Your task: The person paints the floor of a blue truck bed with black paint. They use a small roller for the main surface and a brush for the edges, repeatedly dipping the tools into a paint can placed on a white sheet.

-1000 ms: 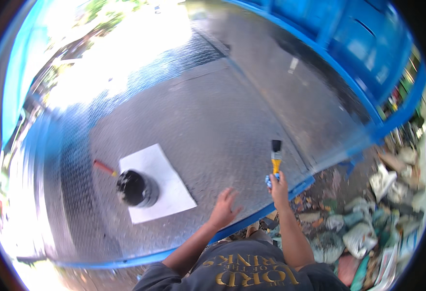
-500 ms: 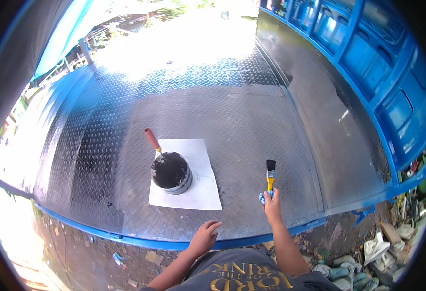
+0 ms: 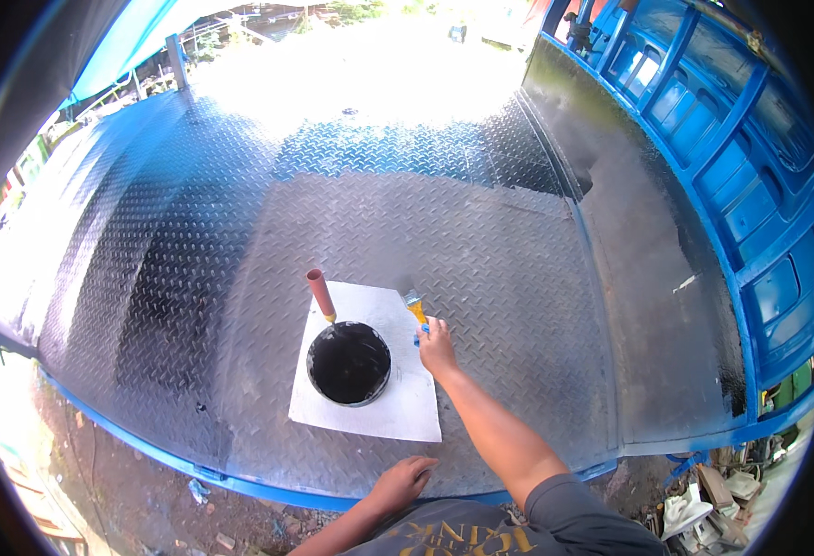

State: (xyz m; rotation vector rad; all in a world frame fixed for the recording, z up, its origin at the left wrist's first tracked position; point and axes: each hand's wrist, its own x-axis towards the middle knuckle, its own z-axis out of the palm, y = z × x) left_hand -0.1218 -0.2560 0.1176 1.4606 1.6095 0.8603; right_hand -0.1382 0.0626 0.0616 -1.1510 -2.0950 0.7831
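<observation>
My right hand (image 3: 437, 348) is closed around the yellow handle of a paintbrush (image 3: 415, 309), a bit of blue showing by the fingers. The brush's bristles are blurred and sit just past the right edge of a white sheet (image 3: 405, 408). On that sheet stands a round pot (image 3: 349, 363) of black paint, left of the brush. A tool with a red handle (image 3: 320, 295) sticks up behind the pot's rim; its lower end is hidden. Low in front of the sheet, my left hand (image 3: 403, 484) hangs with loosely bent fingers and holds nothing.
A treadplate metal bed (image 3: 481, 389) lies under everything, partly coated glossy black at the left and back. Its blue edge rail (image 3: 240, 486) runs along the near side. Blue panelled framework (image 3: 741, 185) rises at the right. Rubble (image 3: 704, 514) lies on the ground at lower right.
My right hand has carried the paintbrush leftward and farther forward, from the open plate to beside the white sheet. My left hand stays low near the edge. The view has shifted somewhat.
</observation>
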